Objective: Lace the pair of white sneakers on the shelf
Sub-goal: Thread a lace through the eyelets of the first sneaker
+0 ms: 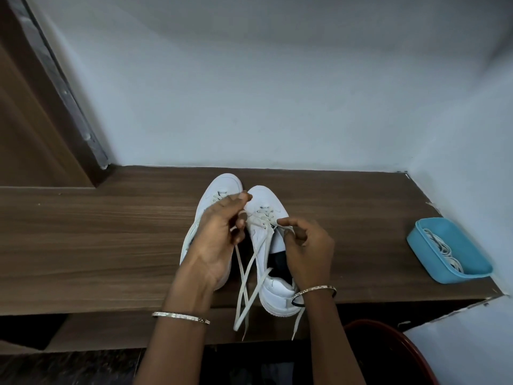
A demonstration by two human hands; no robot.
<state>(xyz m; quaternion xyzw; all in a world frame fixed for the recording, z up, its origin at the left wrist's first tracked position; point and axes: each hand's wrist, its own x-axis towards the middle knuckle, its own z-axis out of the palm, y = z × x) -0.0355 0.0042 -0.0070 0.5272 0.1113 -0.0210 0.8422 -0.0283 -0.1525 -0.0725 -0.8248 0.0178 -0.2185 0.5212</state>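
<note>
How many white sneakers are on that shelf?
2, side by side on the shelf: left sneaker partly behind the left hand; right sneaker, its lace pinched by the right hand.

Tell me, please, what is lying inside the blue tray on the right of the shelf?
White shoelaces lie bundled inside the blue tray, against its left wall. That wall hides part of the bundle, and anything beneath it cannot be seen.

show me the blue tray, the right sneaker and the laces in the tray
blue tray (469,254): head view, bare inner floor
right sneaker (266,198): head view, toe cap
laces in the tray (443,247): head view, middle of bundle
</note>
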